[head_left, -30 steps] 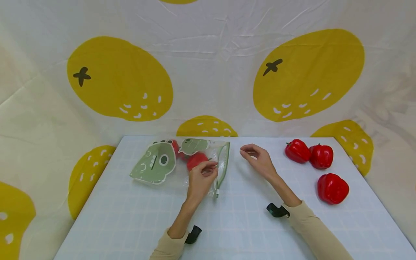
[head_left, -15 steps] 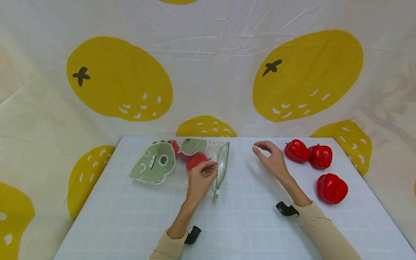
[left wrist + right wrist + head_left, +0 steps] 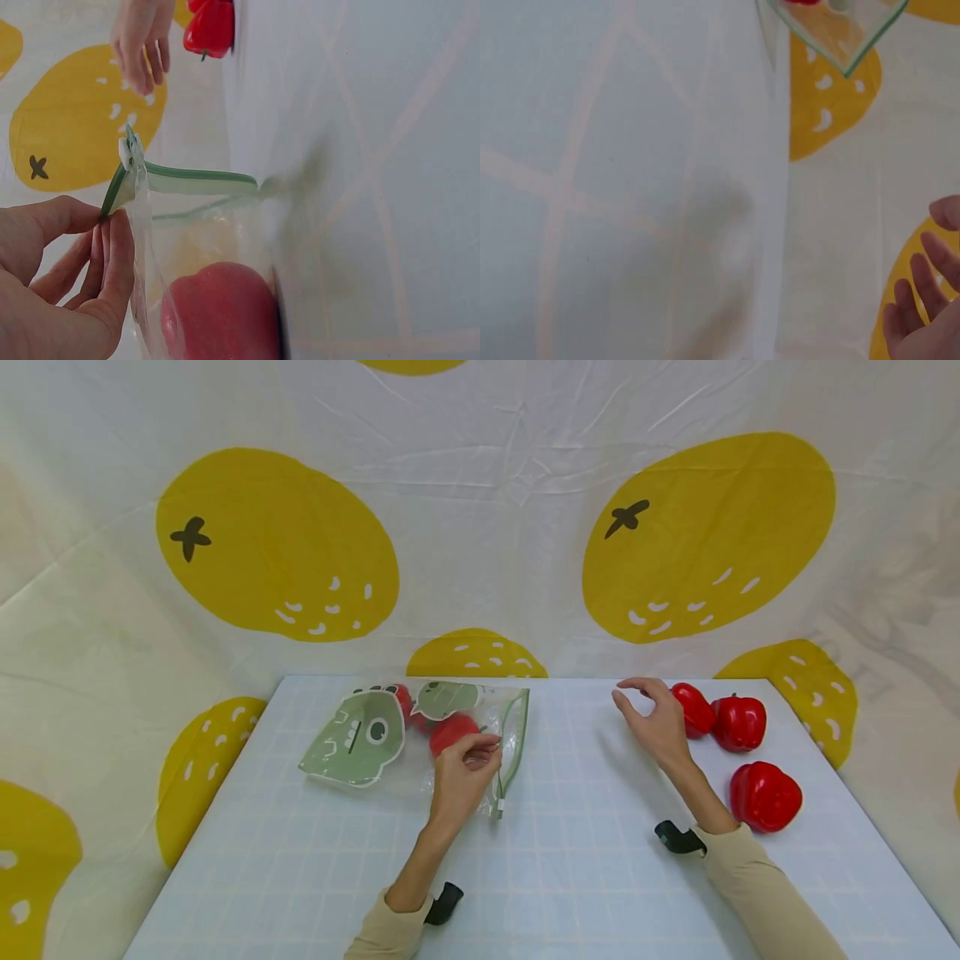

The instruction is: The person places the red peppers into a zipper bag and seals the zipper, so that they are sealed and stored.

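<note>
My left hand [image 3: 465,781] pinches the green top edge of a clear zip bag [image 3: 351,743] between thumb and fingers. The bag lies on its side with a green cartoon print, and its mouth faces right. In the left wrist view the green rim [image 3: 199,175] gapes apart, with a red bell pepper [image 3: 225,315] behind the film; more red shows deeper in the bag. My right hand [image 3: 662,731] holds nothing, its thumb and fingers spread apart. It overlaps the left side of a glossy red bell pepper [image 3: 696,712] in the head view.
A second bell pepper [image 3: 740,723] stands against the first, and a third [image 3: 766,796] sits nearer the front on the right. The table [image 3: 570,877] has a pale checked cover. Behind it hangs a white cloth [image 3: 487,552] printed with yellow fruit.
My right hand has moved right, from near the bag's mouth to the peppers, and its thumb and fingers have parted wider. My left hand has stayed at the bag's edge.
</note>
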Action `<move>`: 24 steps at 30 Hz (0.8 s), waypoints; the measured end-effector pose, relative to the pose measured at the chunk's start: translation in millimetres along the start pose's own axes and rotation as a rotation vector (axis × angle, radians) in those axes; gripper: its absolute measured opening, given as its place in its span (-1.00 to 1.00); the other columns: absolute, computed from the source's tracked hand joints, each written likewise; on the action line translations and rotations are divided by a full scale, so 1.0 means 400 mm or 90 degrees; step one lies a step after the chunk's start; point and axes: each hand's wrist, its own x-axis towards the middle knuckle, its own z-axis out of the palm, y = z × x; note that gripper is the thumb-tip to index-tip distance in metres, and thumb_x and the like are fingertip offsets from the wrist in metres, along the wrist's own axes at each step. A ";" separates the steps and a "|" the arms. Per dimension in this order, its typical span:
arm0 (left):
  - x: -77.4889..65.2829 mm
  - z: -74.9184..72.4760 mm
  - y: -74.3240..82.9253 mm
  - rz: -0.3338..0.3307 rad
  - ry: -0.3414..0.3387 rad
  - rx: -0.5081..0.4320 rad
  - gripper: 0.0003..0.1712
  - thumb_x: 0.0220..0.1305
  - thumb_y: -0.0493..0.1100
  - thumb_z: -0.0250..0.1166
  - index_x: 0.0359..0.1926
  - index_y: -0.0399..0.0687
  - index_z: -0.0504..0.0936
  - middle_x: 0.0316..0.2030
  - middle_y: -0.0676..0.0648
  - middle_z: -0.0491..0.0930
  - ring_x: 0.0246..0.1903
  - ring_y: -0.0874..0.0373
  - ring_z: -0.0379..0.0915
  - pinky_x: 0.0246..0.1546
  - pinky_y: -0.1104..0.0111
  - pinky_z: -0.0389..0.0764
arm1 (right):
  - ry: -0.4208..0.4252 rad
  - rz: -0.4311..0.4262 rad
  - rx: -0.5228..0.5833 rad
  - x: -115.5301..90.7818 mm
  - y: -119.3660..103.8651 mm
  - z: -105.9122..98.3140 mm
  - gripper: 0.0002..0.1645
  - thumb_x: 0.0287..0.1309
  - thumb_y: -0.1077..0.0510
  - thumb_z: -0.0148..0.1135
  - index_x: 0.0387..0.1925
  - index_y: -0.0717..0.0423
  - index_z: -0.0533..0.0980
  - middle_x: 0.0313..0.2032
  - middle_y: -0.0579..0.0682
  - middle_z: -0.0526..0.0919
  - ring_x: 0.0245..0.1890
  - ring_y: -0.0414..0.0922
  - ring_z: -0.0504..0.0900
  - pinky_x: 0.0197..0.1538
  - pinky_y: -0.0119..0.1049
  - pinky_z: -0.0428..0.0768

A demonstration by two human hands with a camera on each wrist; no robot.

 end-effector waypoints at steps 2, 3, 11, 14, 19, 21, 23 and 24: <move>0.000 0.000 0.001 0.000 0.000 -0.002 -0.79 0.26 -0.31 0.45 -0.08 -0.26 0.77 -0.21 -0.16 0.75 -0.24 -0.03 0.68 -0.08 0.27 0.74 | 0.012 -0.001 -0.005 0.003 0.005 -0.008 -0.62 0.33 0.02 0.35 0.06 0.15 0.62 0.11 0.14 0.63 0.20 0.10 0.50 0.31 0.22 0.44; 0.000 0.000 0.001 -0.001 0.000 -0.004 -0.79 0.26 -0.31 0.45 -0.08 -0.26 0.77 -0.21 -0.16 0.75 -0.24 -0.03 0.68 -0.08 0.27 0.74 | 0.017 -0.002 -0.008 0.005 0.009 -0.012 -0.62 0.33 0.03 0.35 0.06 0.16 0.62 0.12 0.15 0.62 0.20 0.11 0.49 0.30 0.25 0.44; -0.001 0.000 0.005 -0.005 -0.001 -0.005 -0.78 0.26 -0.33 0.44 -0.08 -0.31 0.76 -0.22 -0.16 0.75 -0.24 -0.02 0.68 -0.09 0.31 0.73 | 0.061 0.018 -0.050 0.012 0.035 -0.041 -0.59 0.32 0.05 0.35 0.10 0.17 0.59 0.19 0.17 0.55 0.18 0.11 0.44 0.20 0.19 0.46; -0.002 -0.001 0.005 -0.007 0.001 -0.006 -0.79 0.26 -0.34 0.43 -0.08 -0.32 0.76 -0.22 -0.15 0.75 -0.25 -0.01 0.68 -0.10 0.32 0.73 | 0.065 0.036 -0.060 0.014 0.045 -0.050 -0.56 0.30 0.07 0.36 0.13 0.18 0.57 0.24 0.20 0.51 0.27 0.14 0.37 0.25 0.23 0.41; -0.002 -0.001 0.004 0.001 0.001 -0.005 -0.80 0.26 -0.34 0.44 -0.10 -0.32 0.76 -0.23 -0.15 0.75 -0.26 -0.01 0.68 -0.10 0.29 0.74 | 0.056 0.080 -0.089 0.016 0.062 -0.063 -0.46 0.28 0.06 0.38 0.22 0.16 0.52 0.37 0.19 0.36 0.41 0.14 0.22 0.26 0.31 0.46; -0.002 -0.001 0.002 0.006 0.001 -0.005 -0.80 0.25 -0.35 0.44 -0.09 -0.32 0.76 -0.23 -0.16 0.75 -0.26 -0.02 0.68 -0.09 0.27 0.74 | 0.052 0.097 -0.097 0.016 0.069 -0.068 -0.42 0.28 0.04 0.38 0.26 0.16 0.50 0.42 0.19 0.30 0.45 0.15 0.17 0.26 0.35 0.46; -0.001 -0.001 0.000 0.007 0.000 -0.006 -0.80 0.25 -0.35 0.44 -0.10 -0.31 0.76 -0.23 -0.16 0.75 -0.26 -0.03 0.68 -0.09 0.24 0.74 | 0.047 0.113 -0.101 0.016 0.076 -0.073 -0.38 0.28 0.03 0.38 0.30 0.16 0.48 0.46 0.20 0.24 0.48 0.16 0.11 0.27 0.37 0.44; -0.001 -0.001 -0.001 0.006 0.000 -0.008 -0.80 0.25 -0.35 0.44 -0.10 -0.31 0.76 -0.23 -0.16 0.75 -0.26 -0.03 0.68 -0.09 0.23 0.74 | 0.044 0.122 -0.103 0.016 0.080 -0.075 -0.36 0.27 0.03 0.38 0.32 0.15 0.47 0.48 0.20 0.21 0.50 0.16 0.09 0.28 0.38 0.42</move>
